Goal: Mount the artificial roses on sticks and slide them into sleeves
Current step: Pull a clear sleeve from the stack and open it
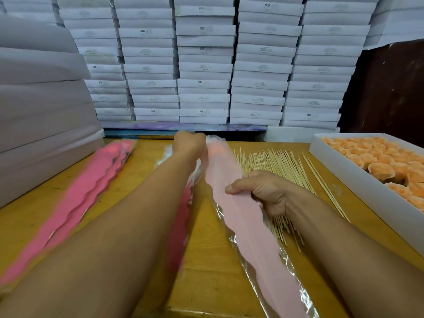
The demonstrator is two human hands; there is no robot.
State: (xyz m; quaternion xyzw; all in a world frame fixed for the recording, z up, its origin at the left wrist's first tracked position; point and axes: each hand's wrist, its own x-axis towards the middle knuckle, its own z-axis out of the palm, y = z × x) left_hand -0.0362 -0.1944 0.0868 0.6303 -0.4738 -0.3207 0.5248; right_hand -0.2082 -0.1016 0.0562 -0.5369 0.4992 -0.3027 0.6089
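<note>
A person's right hand (263,191) is gripping the middle of a pale pink sleeve (243,216) running from 11 to 5 o'clock above the surface (206,260), while the left hand (189,143) is pinching its far mouth, sticks (275,164) lying nearest the right hand, at 1 o'clock.

Left hand (189,143) seen from the back, fingers hidden past the knuckles at the sleeve mouth; grip on it can't be confirmed. Pale pink sleeve (243,216) runs off the bottom edge, lower end cut. A rose shows only as an orange-pink glow through the film near the top, shape unreadable. Pink sleeve stack (75,203) left is motion-blurred, count unclear, near end cut at the left edge. Second blurred pink pile under the left forearm, mostly hidden. Right hand (263,191) covers part of the sticks (275,161). Box of roses (376,166) cut by the right edge. Carton (204,65) labels too small to read beyond "SGS".
</note>
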